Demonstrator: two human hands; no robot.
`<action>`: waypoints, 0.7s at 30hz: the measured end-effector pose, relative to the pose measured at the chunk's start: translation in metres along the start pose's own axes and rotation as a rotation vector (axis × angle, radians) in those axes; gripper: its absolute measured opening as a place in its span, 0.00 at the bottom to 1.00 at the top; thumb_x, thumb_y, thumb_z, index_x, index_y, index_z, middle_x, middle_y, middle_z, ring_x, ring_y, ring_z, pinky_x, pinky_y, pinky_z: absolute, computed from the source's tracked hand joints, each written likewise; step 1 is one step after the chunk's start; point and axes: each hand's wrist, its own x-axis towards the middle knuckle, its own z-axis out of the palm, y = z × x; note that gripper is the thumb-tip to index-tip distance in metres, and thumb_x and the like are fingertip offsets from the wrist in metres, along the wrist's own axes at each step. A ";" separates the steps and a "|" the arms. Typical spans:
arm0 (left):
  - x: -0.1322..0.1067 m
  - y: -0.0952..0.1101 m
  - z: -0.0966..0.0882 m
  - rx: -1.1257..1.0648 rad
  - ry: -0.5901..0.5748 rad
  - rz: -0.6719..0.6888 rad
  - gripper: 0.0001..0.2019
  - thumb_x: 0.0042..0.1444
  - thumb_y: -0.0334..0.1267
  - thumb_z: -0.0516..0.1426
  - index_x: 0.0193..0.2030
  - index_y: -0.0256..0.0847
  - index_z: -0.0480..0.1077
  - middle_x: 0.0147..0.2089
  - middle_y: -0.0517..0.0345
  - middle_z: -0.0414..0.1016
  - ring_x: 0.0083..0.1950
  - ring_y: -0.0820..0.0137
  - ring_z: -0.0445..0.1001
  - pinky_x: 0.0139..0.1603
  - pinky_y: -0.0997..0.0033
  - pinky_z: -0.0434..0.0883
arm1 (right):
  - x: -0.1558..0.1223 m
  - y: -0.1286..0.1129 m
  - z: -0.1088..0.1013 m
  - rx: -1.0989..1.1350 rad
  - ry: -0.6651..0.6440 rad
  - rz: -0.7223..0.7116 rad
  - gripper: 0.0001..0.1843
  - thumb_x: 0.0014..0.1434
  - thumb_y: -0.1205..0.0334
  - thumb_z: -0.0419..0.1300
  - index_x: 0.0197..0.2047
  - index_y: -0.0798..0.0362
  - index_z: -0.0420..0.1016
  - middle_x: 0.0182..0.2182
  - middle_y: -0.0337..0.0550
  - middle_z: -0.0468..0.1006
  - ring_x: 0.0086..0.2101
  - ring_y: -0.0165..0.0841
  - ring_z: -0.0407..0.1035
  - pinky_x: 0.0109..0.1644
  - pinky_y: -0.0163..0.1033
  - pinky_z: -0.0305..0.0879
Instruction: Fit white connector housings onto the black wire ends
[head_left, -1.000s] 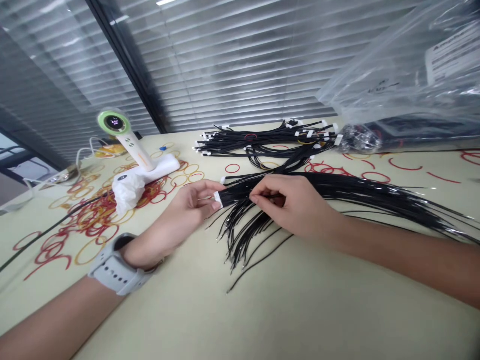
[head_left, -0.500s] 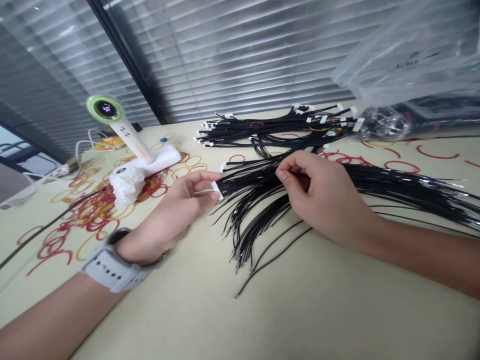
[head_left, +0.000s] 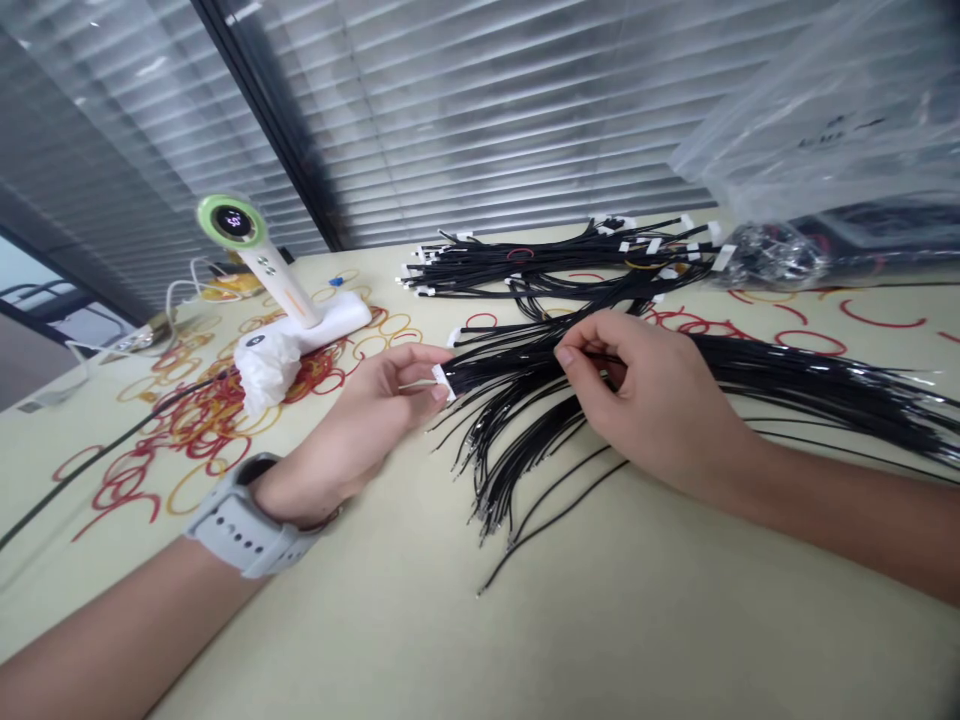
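My left hand (head_left: 367,425), with a grey watch (head_left: 244,525) on its wrist, pinches a small white connector (head_left: 444,380) at the end of a group of black wires. My right hand (head_left: 649,400) is closed in a pinch on a black wire (head_left: 525,358) just right of the connector. Beneath both hands a large bundle of loose black wires (head_left: 810,375) fans out over the pale table (head_left: 600,620), with bare tips pointing toward me.
A pile of finished black wire harnesses with white connectors (head_left: 555,265) lies farther back. Red and yellow rubber bands (head_left: 195,420) are scattered at the left around a white-and-green handheld device (head_left: 262,265). Clear plastic bags (head_left: 817,150) stand at the back right. Window blinds are behind.
My right hand slid right along the wires, away from the connector, and now pinches a wire a little higher. The left hand stays on the connector. The camera view shifted slightly.
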 end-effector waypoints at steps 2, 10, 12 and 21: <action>0.000 0.000 -0.001 -0.017 -0.022 0.012 0.14 0.46 0.30 0.60 0.41 0.37 0.65 0.25 0.63 0.61 0.25 0.80 0.60 0.23 0.84 0.57 | -0.001 -0.001 0.000 0.000 -0.006 -0.002 0.03 0.54 0.64 0.52 0.30 0.54 0.64 0.24 0.40 0.68 0.21 0.26 0.57 0.27 0.35 0.54; 0.001 -0.005 -0.002 -0.022 -0.069 0.063 0.15 0.48 0.31 0.60 0.43 0.39 0.65 0.28 0.63 0.63 0.27 0.81 0.61 0.25 0.85 0.59 | 0.000 0.000 0.000 0.109 0.027 -0.101 0.03 0.59 0.66 0.47 0.34 0.54 0.59 0.23 0.36 0.62 0.21 0.24 0.55 0.26 0.31 0.54; 0.000 -0.004 0.001 -0.043 -0.120 0.088 0.14 0.49 0.31 0.60 0.43 0.39 0.65 0.29 0.62 0.64 0.28 0.81 0.62 0.26 0.85 0.60 | 0.000 0.000 0.000 0.170 -0.014 -0.149 0.02 0.59 0.66 0.48 0.35 0.54 0.59 0.24 0.35 0.63 0.22 0.23 0.56 0.27 0.30 0.55; -0.009 0.003 0.006 0.059 -0.247 0.151 0.11 0.52 0.31 0.57 0.43 0.39 0.64 0.34 0.59 0.69 0.31 0.79 0.65 0.29 0.84 0.62 | -0.004 0.003 0.006 0.117 -0.115 -0.431 0.05 0.54 0.72 0.51 0.33 0.56 0.66 0.30 0.38 0.67 0.29 0.22 0.61 0.32 0.28 0.56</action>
